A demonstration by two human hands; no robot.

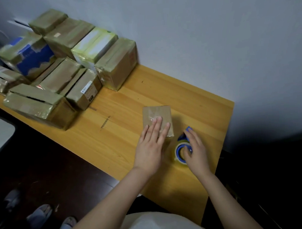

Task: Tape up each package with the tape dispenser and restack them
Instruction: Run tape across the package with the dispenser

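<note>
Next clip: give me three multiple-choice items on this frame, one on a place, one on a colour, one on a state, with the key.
1. Where is the pile of taped cardboard packages on the yellow wooden table? A near right corner; B far left, by the wall; C under the hands.
2. What colour is the plastic tape dispenser under the right hand? A red; B blue; C black.
3. How does the left hand lie on the small flat brown cardboard package? A fist; B lifted clear; C flat, fingers straight.
Key: B, the pile stands far left by the wall; B, blue shows round the roll; C, straight fingers press its top.
</note>
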